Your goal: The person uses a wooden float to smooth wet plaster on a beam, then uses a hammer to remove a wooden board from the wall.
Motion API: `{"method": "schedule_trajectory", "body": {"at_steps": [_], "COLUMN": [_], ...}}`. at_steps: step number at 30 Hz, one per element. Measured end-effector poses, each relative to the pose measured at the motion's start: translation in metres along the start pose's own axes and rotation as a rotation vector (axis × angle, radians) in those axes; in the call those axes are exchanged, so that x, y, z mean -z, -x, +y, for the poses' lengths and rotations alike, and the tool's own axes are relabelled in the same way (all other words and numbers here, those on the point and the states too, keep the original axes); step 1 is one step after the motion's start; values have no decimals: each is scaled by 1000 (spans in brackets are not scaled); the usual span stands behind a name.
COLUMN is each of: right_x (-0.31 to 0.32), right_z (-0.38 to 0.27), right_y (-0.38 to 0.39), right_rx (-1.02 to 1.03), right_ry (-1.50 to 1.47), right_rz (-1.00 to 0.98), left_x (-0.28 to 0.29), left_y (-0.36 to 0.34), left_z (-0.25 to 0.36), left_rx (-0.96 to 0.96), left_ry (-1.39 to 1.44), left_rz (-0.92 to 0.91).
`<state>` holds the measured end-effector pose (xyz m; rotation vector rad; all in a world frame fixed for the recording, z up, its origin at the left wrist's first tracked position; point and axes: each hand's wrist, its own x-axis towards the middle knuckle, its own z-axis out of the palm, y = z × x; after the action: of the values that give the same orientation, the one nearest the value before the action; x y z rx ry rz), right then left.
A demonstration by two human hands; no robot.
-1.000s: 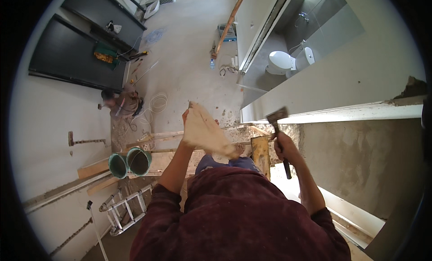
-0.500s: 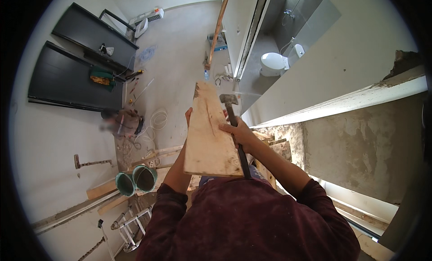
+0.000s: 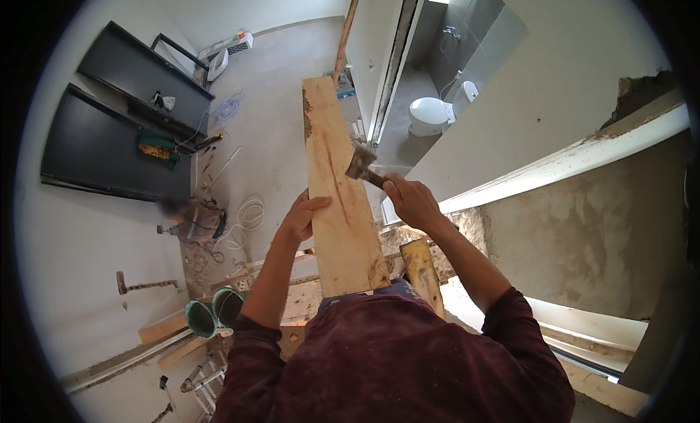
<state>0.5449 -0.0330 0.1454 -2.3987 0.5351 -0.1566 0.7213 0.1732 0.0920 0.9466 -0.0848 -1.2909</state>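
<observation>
A long pale wooden board (image 3: 335,197) extends away from my body, its near end against my waist. Dark stains run along its middle, and cement-like crust clings to its far left edge. My left hand (image 3: 300,214) grips the board's left edge, thumb on the upper face. In my right hand (image 3: 413,201) is a hammer (image 3: 362,165), held by the handle near its head. The head hovers over or beside the board's right edge; I cannot tell if they touch. Most of the handle is hidden behind my hand.
Below on the left, another person (image 3: 197,222) crouches by the wall near coiled white cable (image 3: 248,215). Two green buckets (image 3: 200,317) stand beside planks at lower left. Dark door panels (image 3: 109,146) lean at the left wall. A toilet (image 3: 430,115) shows through the doorway; a timber post (image 3: 421,273) is near my right.
My right hand has left the board and lifted the hammer, tilting its head leftward. The board has slid or tipped farther away from me. My left thumb now lies over its face.
</observation>
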Motion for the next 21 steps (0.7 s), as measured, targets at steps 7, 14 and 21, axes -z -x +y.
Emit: {"method": "schedule_trajectory", "body": {"at_steps": [7,14,21], "right_x": [34,5,28], "right_z": [-41,-16,-58], "right_y": [-8,-20,1], "right_rx": [218,311,250], "right_ry": [-65,119,-280], "right_rz": [119,70,268], "left_x": [-5,-6,-13], "left_y": [9,12,25], "left_z": [25,33,45], "left_rx": [-16,-15,24], "left_ry": [-33,-127,-188], "left_rz": [30,-2,52]}}
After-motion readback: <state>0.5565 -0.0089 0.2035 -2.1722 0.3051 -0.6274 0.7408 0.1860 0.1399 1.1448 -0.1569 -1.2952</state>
